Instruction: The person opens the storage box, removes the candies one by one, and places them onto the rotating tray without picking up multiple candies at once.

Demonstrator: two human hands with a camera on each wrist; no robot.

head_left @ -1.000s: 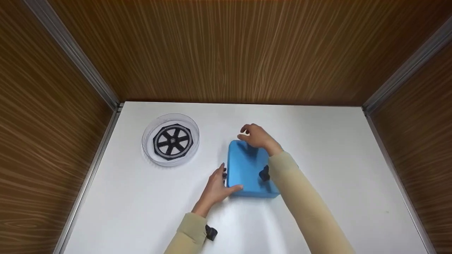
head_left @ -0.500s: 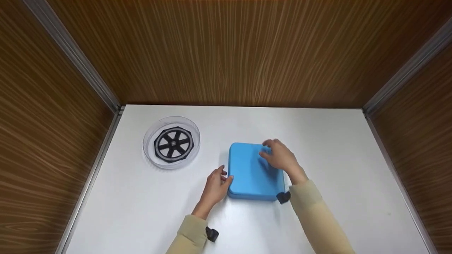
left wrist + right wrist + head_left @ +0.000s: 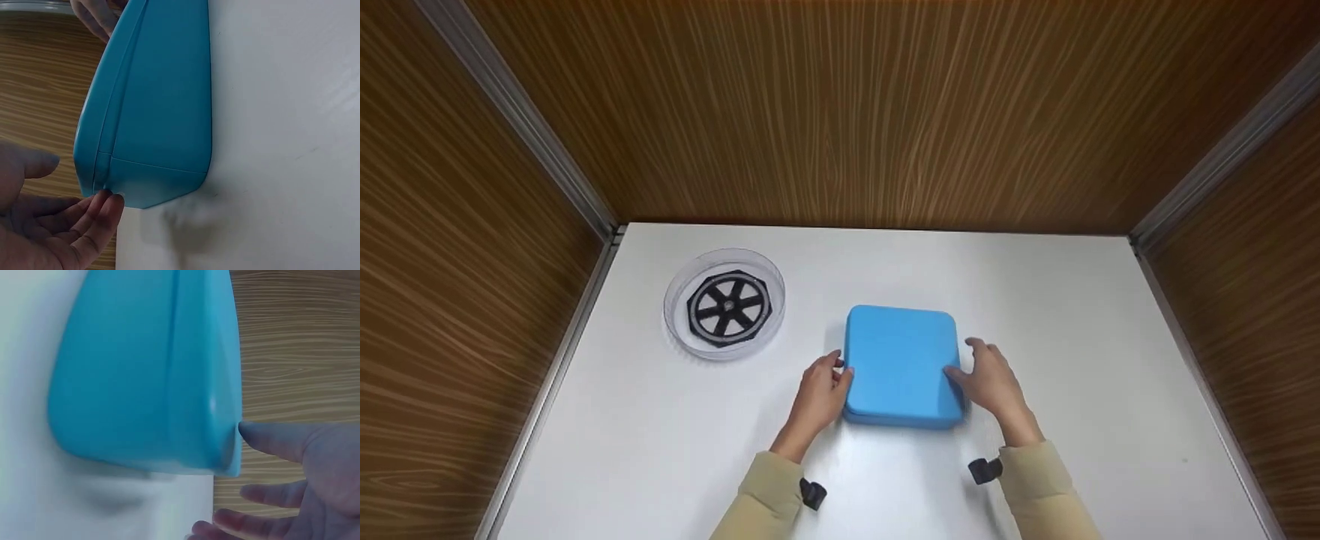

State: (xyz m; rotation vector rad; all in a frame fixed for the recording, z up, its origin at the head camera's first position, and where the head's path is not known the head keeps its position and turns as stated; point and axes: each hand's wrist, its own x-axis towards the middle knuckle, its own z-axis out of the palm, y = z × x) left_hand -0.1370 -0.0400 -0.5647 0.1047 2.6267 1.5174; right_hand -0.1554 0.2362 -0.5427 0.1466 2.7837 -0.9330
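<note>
One clear round dish (image 3: 675, 300), with a black spoked piece (image 3: 728, 305) lying inside it, stands to the left of the blue box (image 3: 901, 364) and beyond it, well apart. Next comes the left hand (image 3: 819, 394), just at the box's left side. Its fingers are loosely bent, the tips touching the side near the seam (image 3: 115, 124); the left wrist view shows the thumb apart from the box, so it appears to steady it rather than clamp it.

The box itself lies flat on the white table (image 3: 1072, 337), between the two hands. Its walls look smooth and fairly stiff, likely moulded or firmly shaped, and may slide under light fingertips. It does not look fragile. The contents are hidden, so nobody can tell whether it is heavy or light. The seam running below its top suggests a lid, so the safer hold is probably on opposite side walls, below that seam, with a palm at each side.

At the box's right side, the right hand (image 3: 988, 379) spreads wide: the thumb tip meets the upper edge, while the other fingers stand apart from the wall, holding nothing.
</note>
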